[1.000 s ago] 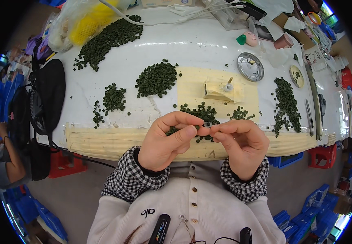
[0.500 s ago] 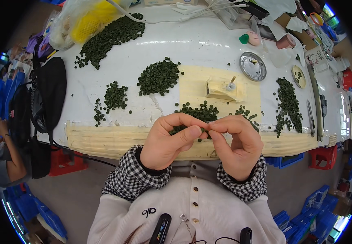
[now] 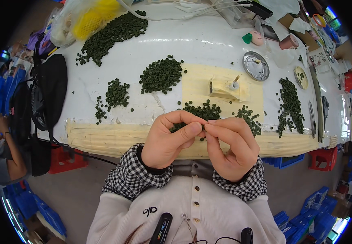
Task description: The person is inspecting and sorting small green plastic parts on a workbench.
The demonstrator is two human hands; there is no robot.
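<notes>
Above the near table edge, my left hand [image 3: 163,142] and my right hand [image 3: 235,148] meet at the fingertips. Thumb and forefinger of the left are pinched on a small dark green piece [image 3: 203,127], mostly covered by the fingers. The right thumb and forefinger press together at the same spot, and what they grip there is hidden. Just beyond my hands lies a heap of small round dark green pieces [image 3: 206,110], partly covered by them. To its right is a looser scatter of the same pieces [image 3: 247,118].
A block wrapped in yellowish tape [image 3: 224,89] with an upright stick stands on a yellow sheet [image 3: 194,79]. More green heaps [image 3: 161,75] lie left and right. Beyond are a round metal lid [image 3: 256,66] and tweezers [image 3: 312,118]. A black bag [image 3: 51,95] hangs at the left edge.
My right hand has shifted slightly left, and its fingertips are closer around the left ones. The left hand stays nearly where it was. The whole view has shifted a little.
</notes>
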